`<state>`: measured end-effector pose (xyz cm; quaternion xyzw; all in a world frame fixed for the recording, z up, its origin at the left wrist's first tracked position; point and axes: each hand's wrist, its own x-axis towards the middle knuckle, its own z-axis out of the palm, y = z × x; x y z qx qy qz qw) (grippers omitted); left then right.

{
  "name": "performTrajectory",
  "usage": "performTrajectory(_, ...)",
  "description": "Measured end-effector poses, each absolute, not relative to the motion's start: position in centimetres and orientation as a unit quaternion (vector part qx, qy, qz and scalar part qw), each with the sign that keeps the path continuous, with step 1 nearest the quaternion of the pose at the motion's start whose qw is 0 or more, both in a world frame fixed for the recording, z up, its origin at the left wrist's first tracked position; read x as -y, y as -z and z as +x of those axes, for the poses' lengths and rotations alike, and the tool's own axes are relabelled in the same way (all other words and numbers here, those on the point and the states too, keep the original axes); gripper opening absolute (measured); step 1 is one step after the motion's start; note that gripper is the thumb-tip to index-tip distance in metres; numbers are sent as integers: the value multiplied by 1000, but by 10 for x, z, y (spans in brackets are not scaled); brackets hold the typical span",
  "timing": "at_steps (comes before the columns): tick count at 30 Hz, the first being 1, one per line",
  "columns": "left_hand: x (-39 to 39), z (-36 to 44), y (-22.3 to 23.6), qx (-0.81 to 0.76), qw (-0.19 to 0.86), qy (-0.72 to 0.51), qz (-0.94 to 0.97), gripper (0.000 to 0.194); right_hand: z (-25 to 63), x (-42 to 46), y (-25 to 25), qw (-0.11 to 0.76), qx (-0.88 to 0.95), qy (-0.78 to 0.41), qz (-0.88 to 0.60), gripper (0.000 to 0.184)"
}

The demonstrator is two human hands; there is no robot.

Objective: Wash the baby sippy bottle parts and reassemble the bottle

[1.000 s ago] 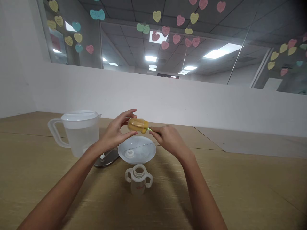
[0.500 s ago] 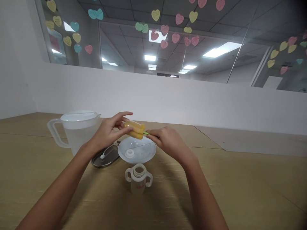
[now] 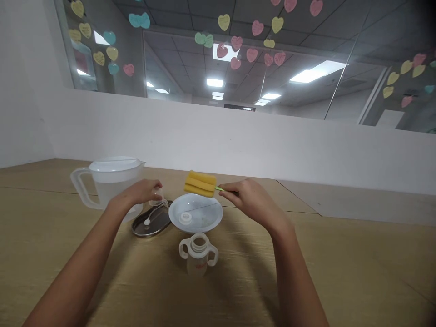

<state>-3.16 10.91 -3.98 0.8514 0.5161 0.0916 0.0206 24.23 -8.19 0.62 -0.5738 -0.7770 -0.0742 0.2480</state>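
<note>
Head view: a yellow sponge bottle brush (image 3: 200,184) hangs just above the far rim of a white plate (image 3: 211,213), its head pointing toward 9 o'clock. The right hand (image 3: 252,200) pinches the thin green handle (image 3: 220,189) in nearly closed fingers. The left hand (image 3: 138,193) curls downward, its fingers bunched at a small clear plastic piece (image 3: 157,199); whether they grip it, I cannot tell. That hand sits over a steel tray (image 3: 151,225) holding a white-tipped tube (image 3: 153,211).

A slip of that narrow pinch would probably drop the sponge onto the plate and could knock the white ring (image 3: 185,218) lying there. A careless swing of the left forearm could bump the lidded plastic pitcher (image 3: 114,190) at the plate's 9 to 10 o'clock. The two-handled bottle (image 3: 198,259) stands open-necked at 6 o'clock, close to the plate's rim, so it is also easily clipped. The wooden table (image 3: 340,263) offers the widest room toward 3 o'clock.
</note>
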Motion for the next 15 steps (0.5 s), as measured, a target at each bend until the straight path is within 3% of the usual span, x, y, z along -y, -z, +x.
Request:
performTrajectory(7,-144,-19,93,-481,15,-33,876,47,244,79,-4,246,790,43,-561,33)
performTrajectory(15,-146,-11,107,-456,8,-29,890,44,244,76,-3,241,788,47,-564,31)
